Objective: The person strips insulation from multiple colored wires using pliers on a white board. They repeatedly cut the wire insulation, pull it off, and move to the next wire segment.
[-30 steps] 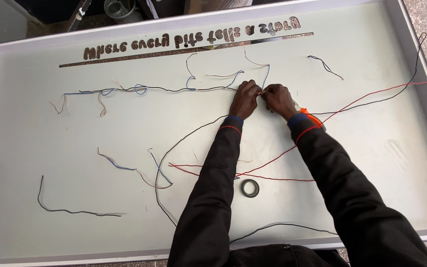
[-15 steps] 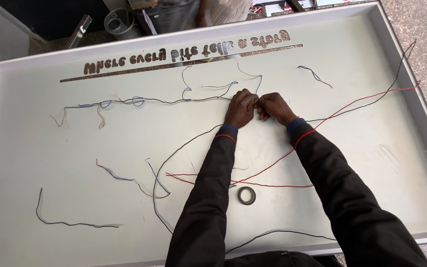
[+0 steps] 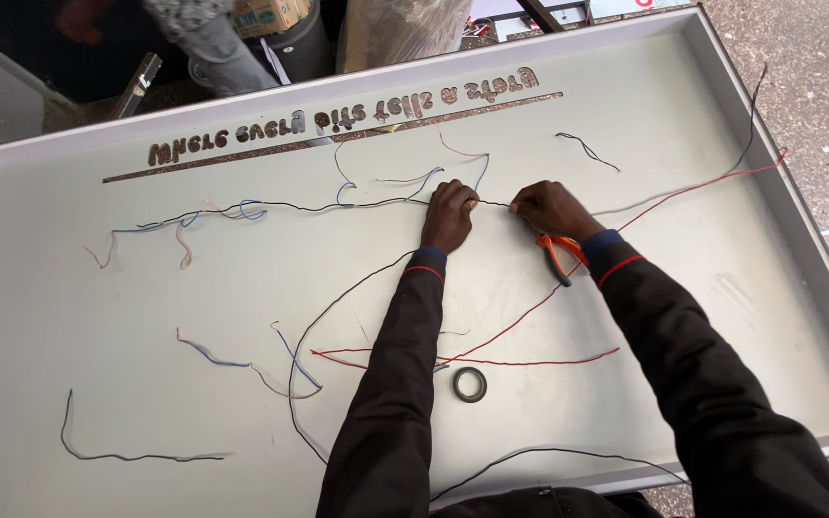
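Wire [image 3: 496,203] stretched taut between both hands [image 3: 450,213] [image 3: 549,209] over white panel [image 3: 683,144].

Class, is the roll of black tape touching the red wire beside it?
Apart. The head view shows bare board between the tape roll and the red wire.

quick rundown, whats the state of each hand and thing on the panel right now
left hand: fingers pinched on the black wire
right hand: pinching the same wire, apart from the left
black wire: stretched between the hands
orange-handled tool: under the right wrist
tape roll: flat, untouched
red wire: loose on the panel
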